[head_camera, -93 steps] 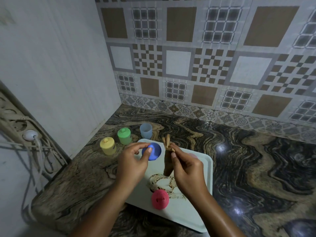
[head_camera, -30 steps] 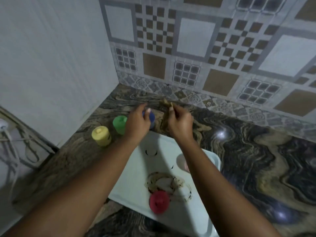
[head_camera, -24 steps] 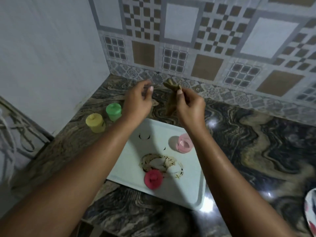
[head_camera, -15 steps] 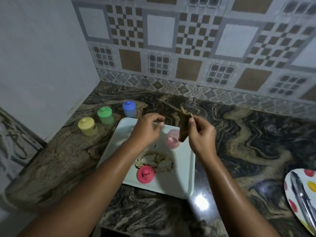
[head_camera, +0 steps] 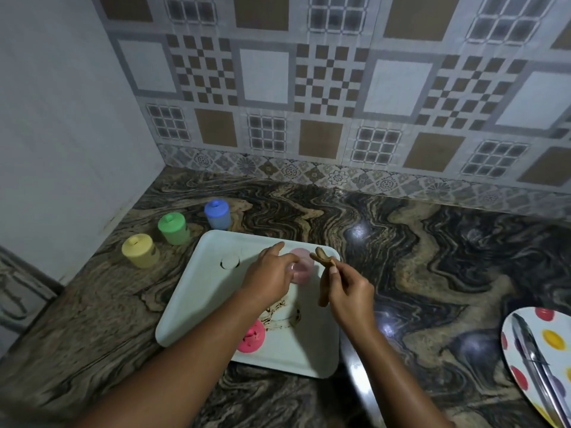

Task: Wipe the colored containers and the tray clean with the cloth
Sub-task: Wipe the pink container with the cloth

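Brown stains [head_camera: 279, 316] mark the tray [head_camera: 200, 288], which, like the red container [head_camera: 251, 336] and the pink container [head_camera: 304, 270] at the left hand's [head_camera: 268, 276] loose fingers, looks unwiped, while the right hand [head_camera: 349, 291] pinches the cloth [head_camera: 324, 273] and the yellow container [head_camera: 140, 250], green container [head_camera: 173, 228] and blue container [head_camera: 217, 214] stand far left.

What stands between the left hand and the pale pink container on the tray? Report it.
Nothing visible. The left hand is at the pale pink round container on the white rectangular tray; the brown cloth in the right hand hangs beside it.
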